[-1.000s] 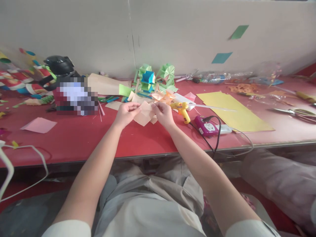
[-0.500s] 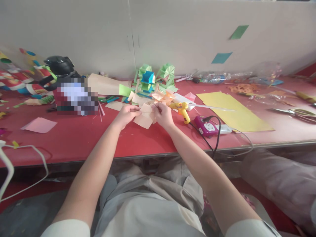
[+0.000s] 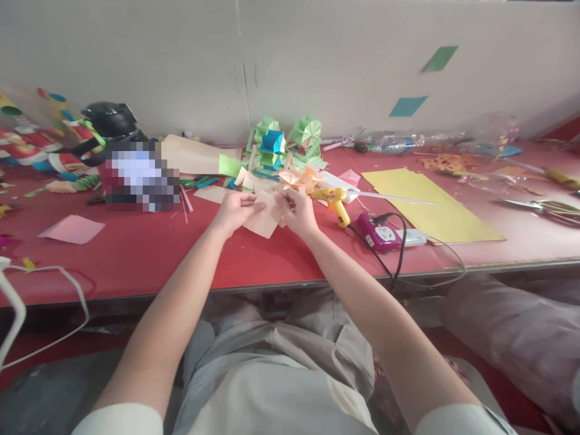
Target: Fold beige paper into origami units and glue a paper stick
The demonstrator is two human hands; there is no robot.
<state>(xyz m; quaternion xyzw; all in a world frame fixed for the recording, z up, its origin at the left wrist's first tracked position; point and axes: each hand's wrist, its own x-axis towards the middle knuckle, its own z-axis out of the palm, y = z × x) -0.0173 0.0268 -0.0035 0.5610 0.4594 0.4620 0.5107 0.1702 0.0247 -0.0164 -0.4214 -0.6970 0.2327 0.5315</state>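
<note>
Between my two hands is a small piece of pale peach paper (image 3: 264, 221), lifted a little over the red table. My left hand (image 3: 235, 212) pinches its left side between thumb and fingers. At the paper's right side, my right hand (image 3: 296, 211) is closed on it too, fingertips bent inward. Just behind my hands lies a heap of folded peach paper pieces (image 3: 301, 175). Green and blue folded paper shapes (image 3: 272, 142) stand behind that heap. A yellow hot glue gun (image 3: 336, 204) rests close to my right hand, a clear glue stick in its back.
A purple power strip (image 3: 379, 231) with cables sits right of the glue gun. Yellow paper (image 3: 435, 208) and scissors (image 3: 544, 207) lie farther right. On the left are pink paper (image 3: 72, 229), a blurred-out device (image 3: 140, 175) and a white cable (image 3: 75, 284). A person's leg (image 3: 512, 332) shows at right.
The paper in my hands lies flatter, where a fold line showed across it before. My left fingers have shifted slightly right along it.
</note>
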